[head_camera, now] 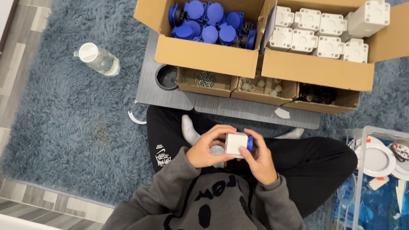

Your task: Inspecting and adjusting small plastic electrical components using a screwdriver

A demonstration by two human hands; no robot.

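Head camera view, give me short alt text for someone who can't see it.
Both hands, left hand and right hand, hold a white block with a blue part over crossed legs. Ahead, cardboard boxes hold blue parts and white blocks.

A small white plastic block with a blue cap on its right side sits upright between both hands, held above the person's crossed legs, just near of the grey mat and the cardboard boxes.

Light's looking pretty even and soft from overhead, I'm seeing no harsh shadows. White parts in the right box are glaring a bit. Everything's staying sharp, with edges bending slightly from the wide lens.
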